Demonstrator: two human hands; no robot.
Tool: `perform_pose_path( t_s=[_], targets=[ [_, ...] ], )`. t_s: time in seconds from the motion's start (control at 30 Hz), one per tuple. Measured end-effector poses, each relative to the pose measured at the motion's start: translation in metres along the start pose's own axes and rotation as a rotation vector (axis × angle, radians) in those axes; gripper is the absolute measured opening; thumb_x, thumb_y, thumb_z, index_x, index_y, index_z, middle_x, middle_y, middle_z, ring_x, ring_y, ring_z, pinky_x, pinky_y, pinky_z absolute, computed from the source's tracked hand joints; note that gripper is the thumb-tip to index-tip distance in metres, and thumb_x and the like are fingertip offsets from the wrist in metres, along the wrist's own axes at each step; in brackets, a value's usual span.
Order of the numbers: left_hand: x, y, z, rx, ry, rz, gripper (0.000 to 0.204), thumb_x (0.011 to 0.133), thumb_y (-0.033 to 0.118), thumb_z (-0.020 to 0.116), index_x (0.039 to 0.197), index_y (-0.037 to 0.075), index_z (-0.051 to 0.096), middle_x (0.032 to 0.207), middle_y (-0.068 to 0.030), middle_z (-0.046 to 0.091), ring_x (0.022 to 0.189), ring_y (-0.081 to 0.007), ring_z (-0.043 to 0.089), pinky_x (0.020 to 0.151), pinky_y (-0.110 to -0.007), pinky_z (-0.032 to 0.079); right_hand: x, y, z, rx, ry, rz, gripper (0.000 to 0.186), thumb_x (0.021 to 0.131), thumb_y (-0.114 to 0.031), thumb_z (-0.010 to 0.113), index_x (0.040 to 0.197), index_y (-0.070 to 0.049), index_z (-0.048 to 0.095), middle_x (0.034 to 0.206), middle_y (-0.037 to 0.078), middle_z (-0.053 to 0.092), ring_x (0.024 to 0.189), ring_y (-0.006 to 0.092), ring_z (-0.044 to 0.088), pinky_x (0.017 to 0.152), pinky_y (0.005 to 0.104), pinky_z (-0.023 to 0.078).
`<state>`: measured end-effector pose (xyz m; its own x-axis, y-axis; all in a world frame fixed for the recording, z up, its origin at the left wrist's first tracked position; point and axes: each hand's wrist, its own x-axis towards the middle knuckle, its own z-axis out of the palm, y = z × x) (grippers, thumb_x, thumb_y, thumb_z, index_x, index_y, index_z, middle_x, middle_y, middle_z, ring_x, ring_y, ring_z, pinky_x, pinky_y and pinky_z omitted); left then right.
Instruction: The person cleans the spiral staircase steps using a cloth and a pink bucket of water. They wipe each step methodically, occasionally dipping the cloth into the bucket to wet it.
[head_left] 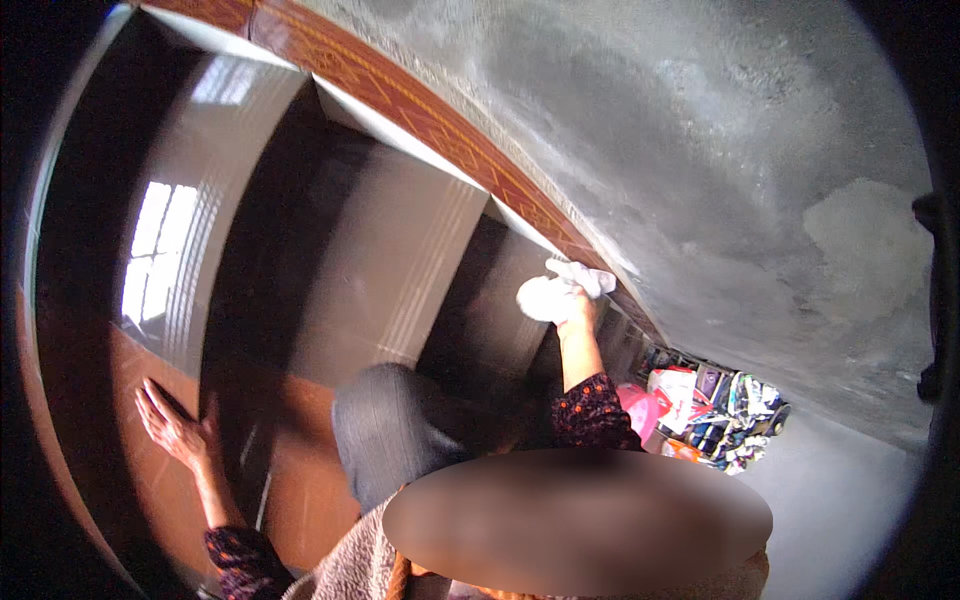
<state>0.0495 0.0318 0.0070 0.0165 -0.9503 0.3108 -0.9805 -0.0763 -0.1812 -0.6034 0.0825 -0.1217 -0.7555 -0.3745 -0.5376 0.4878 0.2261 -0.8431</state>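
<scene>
A: What lies around me, from the left?

B: You have a glossy surface in dark and lighter bands, with a bright window reflection at its left. A red-brown border strip runs slantwise along its upper edge, and beyond that rises a patchy grey wall.

A: And my hands?

B: Your left hand is far over to the left, its fingers stretched out and slightly spread, resting on a brown part of the surface. Your bent knee, in dark grey fabric, comes between the two. Your right hand is gathered around a white cloth; the cloth hides most of your fingers, so I can't tell exactly how they grip.

A: Where is the cloth against that hand?

B: At its far end, bulging out to the left of your knuckles and reaching past them on the right, close by the border strip.

A: How does it look?

B: Bright white, bunched and lumpy, with rounded folds.

A: Anything farther right?

B: A pink object near your patterned sleeve, then a jumbled pile of bags and checked fabric.
</scene>
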Motion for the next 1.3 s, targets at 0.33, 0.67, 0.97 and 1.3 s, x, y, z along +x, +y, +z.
perform_pose_path(
  t_s=[0.33,0.67,0.97,1.3],
  targets=[
    [-0.007,-0.018,0.016,0.047,-0.022,-0.009,0.098,0.078,0.052,0.075,0.154,0.012,0.029,0.153,-0.0215,0.036,0.142,-0.0376,0.033,0.115,-0.049,0.028,-0.042,-0.076,-0.087,-1.403,-0.559,-0.249,0.055,0.081,-0.026,0.072,0.130,-0.007,0.056,0.116,0.019,0.067,0.111,0.0297,0.064,0.095,0.0383,0.051],
    [0.031,0.150,-0.046,0.248,-0.345,-0.128,0.078,0.083,0.054,0.069,0.145,0.012,0.044,0.144,-0.0208,0.048,0.136,-0.0393,0.041,0.109,-0.055,0.035,-0.045,-0.180,-0.289,-1.858,-0.697,-0.039,0.061,0.081,-0.027,0.071,0.134,-0.006,0.052,0.119,0.024,0.065,0.111,0.0381,0.063,0.095,0.0435,0.051],
    [-0.087,0.430,-0.214,-1.229,-0.536,-0.227,0.047,0.085,0.027,0.075,0.121,0.000,0.064,0.115,-0.0200,0.068,0.110,-0.0317,0.065,0.094,-0.039,0.051,0.020,-0.187,-0.339,-1.530,-1.047,-0.116,0.052,0.080,-0.005,0.063,0.131,-0.005,0.056,0.117,0.016,0.067,0.108,0.0256,0.066,0.093,0.0352,0.051],
    [-0.226,0.583,-0.431,-1.342,-0.794,0.040,0.049,0.088,0.037,0.068,0.121,0.002,0.059,0.099,-0.0199,0.064,0.095,-0.0392,0.062,0.088,-0.046,0.049,0.045,-0.217,-0.338,-1.638,-1.385,-0.407,0.042,0.078,-0.035,0.073,0.110,-0.008,0.067,0.102,0.019,0.067,0.098,0.0380,0.065,0.085,0.0450,0.053]
  ],
)
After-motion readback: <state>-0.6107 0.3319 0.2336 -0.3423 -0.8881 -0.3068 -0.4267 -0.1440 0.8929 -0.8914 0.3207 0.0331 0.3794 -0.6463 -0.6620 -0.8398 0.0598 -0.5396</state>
